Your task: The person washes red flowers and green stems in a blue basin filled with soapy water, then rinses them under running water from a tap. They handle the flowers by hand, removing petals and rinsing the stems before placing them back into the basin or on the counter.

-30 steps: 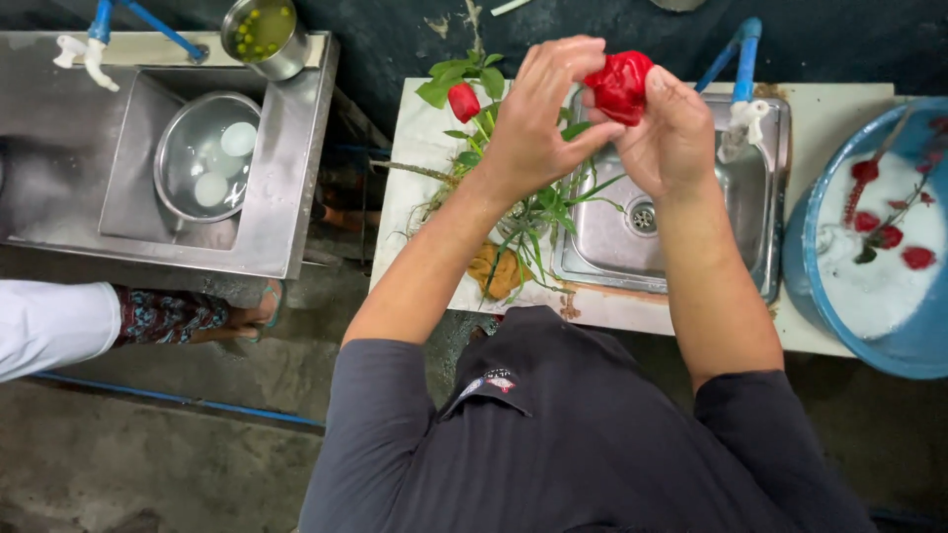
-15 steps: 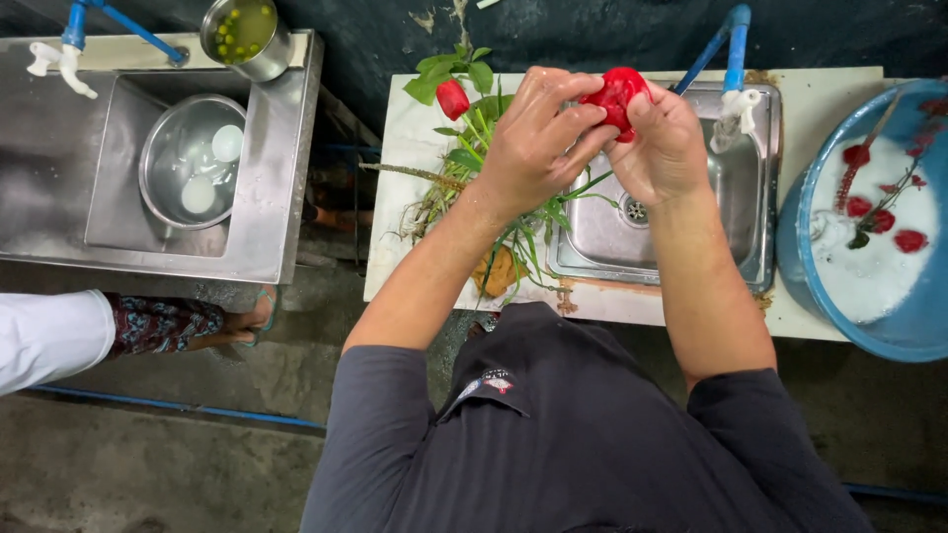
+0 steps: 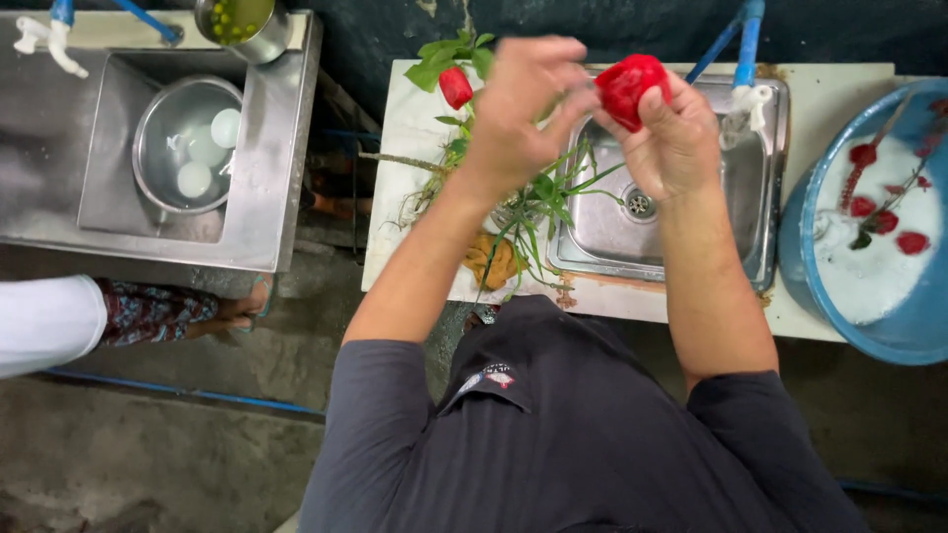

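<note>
Head view, looking straight down: the right hand grips a glossy red, roundish fruit between thumb and fingertips, held in the air above the small stainless steel sink set in a white counter. The left hand is just beside the fruit with its fingers curled loosely; it is blurred, and I cannot tell whether it touches the fruit or holds anything. Under the left forearm lies a bunch of green leafy stems with long thin blades, and a second red fruit with green leaves rests on the counter's left part, near an orange-yellow piece at the counter's front edge. A white tap on a blue pipe stands at the sink's back corner. To the right, a blue round plastic basin holds white foamy water with several small red fruits floating in it. To the left, well apart, a larger steel sink unit holds a round metal bowl with pale round pieces, and a small metal pot of green bits stands on its rim. A white sleeve of another person shows at the left edge
</note>
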